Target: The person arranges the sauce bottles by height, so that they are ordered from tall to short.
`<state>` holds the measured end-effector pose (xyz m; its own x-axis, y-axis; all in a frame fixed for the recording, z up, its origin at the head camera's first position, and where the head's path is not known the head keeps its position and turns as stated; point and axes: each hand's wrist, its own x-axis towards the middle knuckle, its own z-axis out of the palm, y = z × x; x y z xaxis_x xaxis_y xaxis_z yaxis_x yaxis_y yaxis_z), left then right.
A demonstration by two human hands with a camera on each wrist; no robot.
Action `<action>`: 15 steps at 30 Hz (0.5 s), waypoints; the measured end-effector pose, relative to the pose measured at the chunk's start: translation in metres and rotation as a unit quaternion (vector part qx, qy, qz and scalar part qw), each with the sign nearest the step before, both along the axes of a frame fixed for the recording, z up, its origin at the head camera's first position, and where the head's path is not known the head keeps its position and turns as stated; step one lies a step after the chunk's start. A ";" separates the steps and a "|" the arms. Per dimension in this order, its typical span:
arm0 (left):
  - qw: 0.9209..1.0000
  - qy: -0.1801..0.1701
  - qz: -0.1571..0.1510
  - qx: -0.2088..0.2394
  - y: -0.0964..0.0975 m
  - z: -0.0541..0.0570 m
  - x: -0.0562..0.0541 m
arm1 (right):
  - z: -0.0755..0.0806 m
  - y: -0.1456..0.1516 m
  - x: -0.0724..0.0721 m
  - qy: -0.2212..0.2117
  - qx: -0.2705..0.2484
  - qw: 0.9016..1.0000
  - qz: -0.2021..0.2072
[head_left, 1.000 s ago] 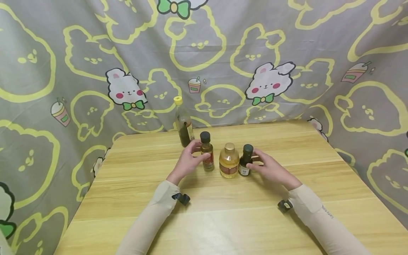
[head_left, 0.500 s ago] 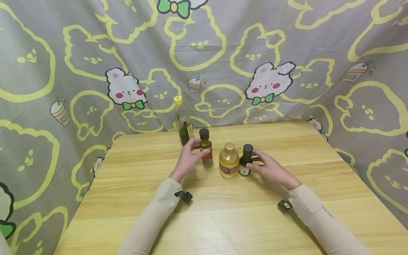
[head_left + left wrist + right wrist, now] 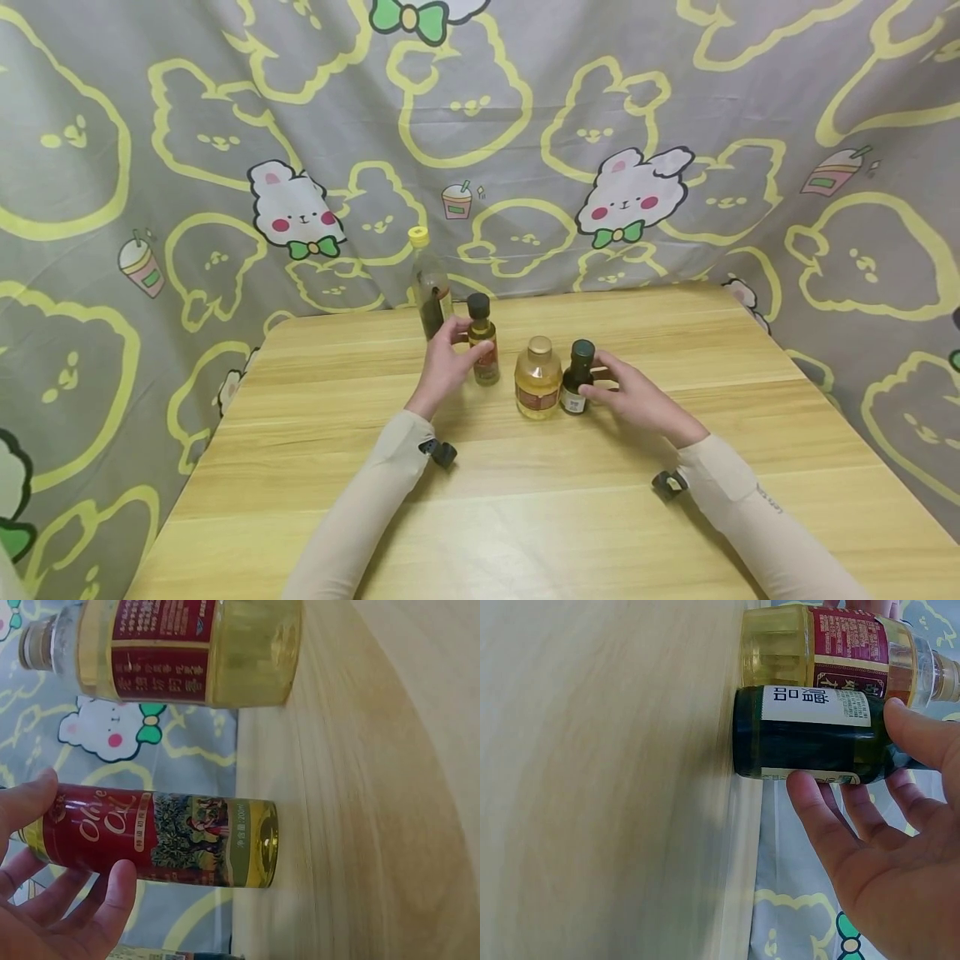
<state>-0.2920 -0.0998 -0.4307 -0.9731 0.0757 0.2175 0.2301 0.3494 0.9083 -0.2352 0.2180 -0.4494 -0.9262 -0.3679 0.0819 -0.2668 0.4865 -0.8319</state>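
Note:
My left hand grips a small olive oil bottle with a black cap, thumb in front and fingers behind. Its red label reads "Olive Oil" in the left wrist view. The bottle is upright; whether its base touches the table I cannot tell. My right hand holds a dark green bottle with a white label between thumb and fingers. That bottle stands right beside a rounded bottle of golden oil, which sits between the two hands. In the right wrist view, the dark bottle partly overlaps the golden one.
A tall bottle with a yellow cap and dark liquid stands behind my left hand, near the back edge. Under everything is a wooden table. A grey patterned curtain hangs behind and along the sides.
My left hand has moved the olive oil bottle back and slightly left, away from the golden bottle and closer to the tall one. The right hand and its bottle have stayed put.

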 end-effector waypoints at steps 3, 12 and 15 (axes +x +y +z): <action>1.000 0.006 0.005 -0.003 0.000 0.000 -0.002 | 0.000 0.000 -0.001 -0.004 0.000 1.000 -0.003; 1.000 0.018 0.009 0.008 0.003 0.001 -0.010 | -0.001 -0.001 -0.002 -0.003 -0.003 1.000 -0.003; 1.000 0.021 0.012 0.009 0.004 0.000 -0.013 | -0.001 -0.001 -0.002 -0.004 -0.002 1.000 -0.003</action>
<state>-0.3054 -0.0960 -0.4310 -0.9647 0.0474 0.2589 0.2594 0.3382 0.9046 -0.2369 0.2174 -0.4508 -0.9289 -0.3623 0.0763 -0.2578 0.4848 -0.8358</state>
